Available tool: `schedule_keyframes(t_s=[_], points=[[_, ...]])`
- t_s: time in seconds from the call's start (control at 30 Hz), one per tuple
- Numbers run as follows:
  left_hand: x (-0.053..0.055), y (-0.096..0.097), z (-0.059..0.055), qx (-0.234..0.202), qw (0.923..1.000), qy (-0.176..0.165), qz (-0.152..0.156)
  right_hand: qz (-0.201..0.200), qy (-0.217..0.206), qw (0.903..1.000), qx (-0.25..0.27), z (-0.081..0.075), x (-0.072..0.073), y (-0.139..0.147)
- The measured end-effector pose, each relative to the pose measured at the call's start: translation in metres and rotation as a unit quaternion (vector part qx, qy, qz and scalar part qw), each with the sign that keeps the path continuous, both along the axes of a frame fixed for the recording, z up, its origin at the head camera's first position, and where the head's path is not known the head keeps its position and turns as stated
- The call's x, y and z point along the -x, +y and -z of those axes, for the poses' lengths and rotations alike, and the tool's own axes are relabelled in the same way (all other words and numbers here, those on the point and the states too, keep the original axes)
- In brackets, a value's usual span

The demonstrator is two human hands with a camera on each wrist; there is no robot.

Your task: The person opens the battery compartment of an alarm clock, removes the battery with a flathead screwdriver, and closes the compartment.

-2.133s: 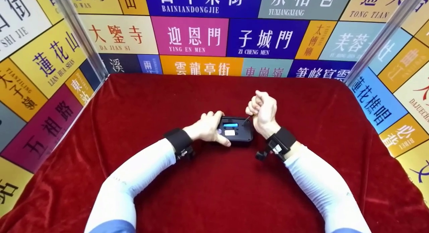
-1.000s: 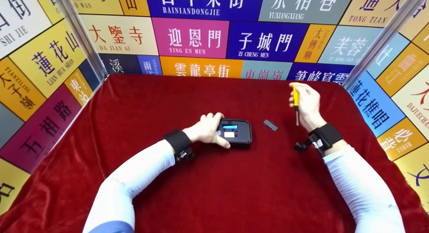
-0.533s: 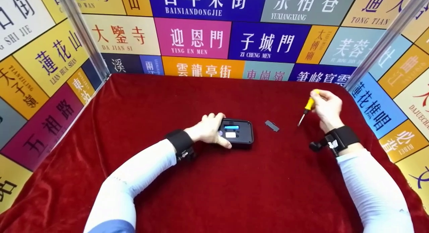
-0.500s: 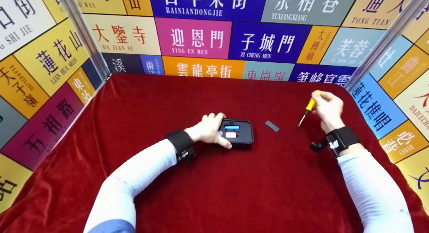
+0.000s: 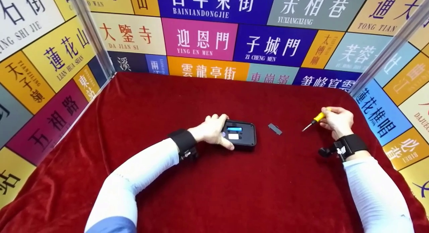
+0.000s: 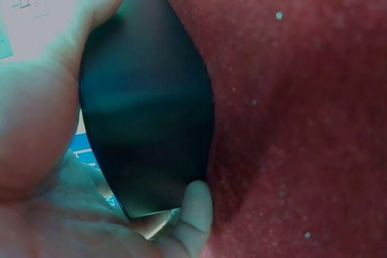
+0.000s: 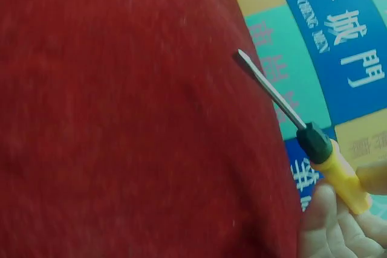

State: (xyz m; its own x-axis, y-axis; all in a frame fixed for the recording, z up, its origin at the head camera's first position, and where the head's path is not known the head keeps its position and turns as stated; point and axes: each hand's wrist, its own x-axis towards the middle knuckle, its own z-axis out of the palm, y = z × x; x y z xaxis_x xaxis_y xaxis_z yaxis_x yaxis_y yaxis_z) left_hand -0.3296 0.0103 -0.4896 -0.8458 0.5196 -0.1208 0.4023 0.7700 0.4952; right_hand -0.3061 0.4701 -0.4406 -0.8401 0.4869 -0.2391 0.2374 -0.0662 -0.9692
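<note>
My left hand [image 5: 212, 131] grips the left end of a black rectangular device [image 5: 248, 136], thumb on its near side and fingers over the far side. Its upturned face shows a blue battery [image 5: 234, 129] in an uncovered compartment and a white label [image 5: 233, 136]. In the left wrist view the device's smooth dark side [image 6: 145, 101] spans between thumb and fingers. Off to the right, my right hand [image 5: 340, 122] holds a yellow-handled screwdriver [image 5: 319, 117] by its handle, the shaft slanting down toward the left. The right wrist view shows its flat metal tip and black collar [image 7: 314, 142].
A small grey battery cover [image 5: 275, 129] lies on the red velvet cloth [image 5: 214, 192] between the device and the screwdriver. Clear upright panels with metal corner posts [image 5: 95, 35] stand around the table, with colourful sign boards [image 5: 201, 39] at the back and sides.
My right hand has moved away from the device to the right with the screwdriver, then lowered toward the cloth as the screwdriver tilted flatter. My left hand keeps its hold on the device.
</note>
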Motion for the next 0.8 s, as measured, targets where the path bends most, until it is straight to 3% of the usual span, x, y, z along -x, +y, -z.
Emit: schedule_keyframes(t_s=[0.17, 0.33, 0.47, 0.7, 0.77, 0.8], points=[[0.000, 0.000, 0.000, -0.003, 1.0000, 0.004, 0.004, -0.026, -0.033, 0.9989, -0.021, 0.006, -0.002, 0.008], [0.003, 0.000, 0.004, -0.003, 0.9999, 0.008, 0.010, -0.066, -0.084, 0.9862, -0.127, 0.014, -0.002, 0.015], [-0.005, -0.002, -0.009, -0.006, 0.9999, 0.003, 0.012, -0.083, -0.116, 0.9636, -0.226, 0.019, -0.001, 0.019], [-0.022, -0.004, -0.032, 0.001, 0.9999, 0.001, 0.014, -0.113, -0.137, 0.9064, -0.383, 0.019, -0.003, 0.021], [-0.022, -0.004, -0.032, 0.005, 0.9999, 0.003, 0.013, -0.124, -0.132, 0.8909, -0.417, 0.018, -0.005, 0.021], [-0.019, -0.003, -0.027, 0.002, 0.9999, 0.004, 0.011, -0.129, -0.127, 0.8845, -0.430, 0.017, -0.005, 0.020]])
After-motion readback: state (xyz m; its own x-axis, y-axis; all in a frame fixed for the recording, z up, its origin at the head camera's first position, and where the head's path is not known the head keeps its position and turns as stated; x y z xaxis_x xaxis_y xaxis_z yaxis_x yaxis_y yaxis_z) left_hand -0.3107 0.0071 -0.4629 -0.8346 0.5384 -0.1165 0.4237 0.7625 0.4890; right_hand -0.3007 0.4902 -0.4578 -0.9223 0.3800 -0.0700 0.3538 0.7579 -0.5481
